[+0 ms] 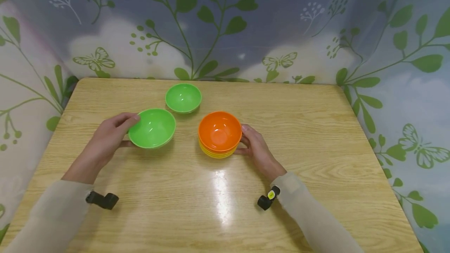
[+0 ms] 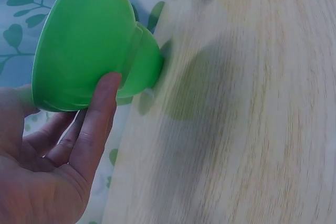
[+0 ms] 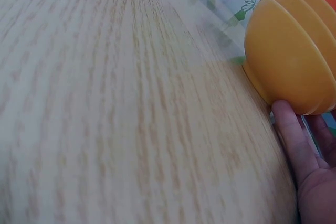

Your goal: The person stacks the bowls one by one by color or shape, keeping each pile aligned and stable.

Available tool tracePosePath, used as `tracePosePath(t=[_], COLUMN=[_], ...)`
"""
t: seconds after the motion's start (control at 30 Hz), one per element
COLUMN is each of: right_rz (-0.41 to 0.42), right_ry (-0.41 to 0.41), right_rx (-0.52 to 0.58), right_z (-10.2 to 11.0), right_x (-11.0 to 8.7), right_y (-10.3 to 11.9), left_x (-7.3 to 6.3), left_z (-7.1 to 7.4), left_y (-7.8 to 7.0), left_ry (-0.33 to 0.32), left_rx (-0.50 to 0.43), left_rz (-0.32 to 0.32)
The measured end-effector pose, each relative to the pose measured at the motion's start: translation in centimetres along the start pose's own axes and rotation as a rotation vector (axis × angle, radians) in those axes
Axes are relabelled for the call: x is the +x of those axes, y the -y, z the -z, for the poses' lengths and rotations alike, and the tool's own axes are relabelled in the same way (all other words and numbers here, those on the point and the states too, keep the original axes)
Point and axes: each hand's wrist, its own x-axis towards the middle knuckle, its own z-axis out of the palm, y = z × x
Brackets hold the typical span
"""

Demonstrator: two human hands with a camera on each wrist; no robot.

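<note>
My left hand [image 1: 111, 136] grips a green bowl [image 1: 152, 129] by its left side, thumb at the rim and fingers against the outside. This bowl hangs above the table, its shadow apart from it in the left wrist view. My right hand [image 1: 258, 149] holds the right side of a bowl stack, with an orange bowl [image 1: 220, 131] on top of several yellow bowls [image 3: 289, 51]. One fingertip [image 3: 283, 109] touches the lowest yellow bowl near its base. The right thumb is hidden in the right wrist view. A second green bowl [image 1: 183, 97] stands behind, between the held ones.
The wooden table [image 1: 309, 128] spreads around both hands. Leaf-patterned cloth [image 1: 225, 30] hangs beyond its back edge and at both sides. Black wrist cameras [image 1: 102, 200] sit on the sleeves.
</note>
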Motion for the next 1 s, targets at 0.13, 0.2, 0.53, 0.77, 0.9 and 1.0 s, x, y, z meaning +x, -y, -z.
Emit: tracePosePath(t=[0.13, 0.2, 0.53, 0.77, 0.9, 1.0], right_rz=[-0.001, -0.002, 0.000, 0.006, 0.008, 0.011], right_ry=[0.001, 0.002, -0.004, 0.000, 0.004, 0.004], right_rx=[-0.004, -0.004, 0.004, -0.002, 0.003, 0.008], right_z=[0.0, 0.0, 0.0, 0.1, 0.1, 0.1], right_x=[0.0, 0.0, 0.0, 0.0, 0.1, 0.1], right_y=[0.0, 0.0, 0.0, -0.1, -0.2, -0.3], left_x=[0.0, -0.1, 0.2, 0.2, 0.2, 0.1], left_z=[-0.3, -0.4, -1.0, -1.8, -2.2, -2.4], left_y=[-0.5, -0.7, -1.7, -3.3, -4.1, -4.6], left_ry=[-0.001, 0.002, 0.010, 0.021, 0.026, 0.034], left_rx=[-0.005, -0.010, -0.012, -0.043, -0.055, -0.065], left_rz=[-0.002, -0.006, -0.010, -0.025, -0.039, -0.052])
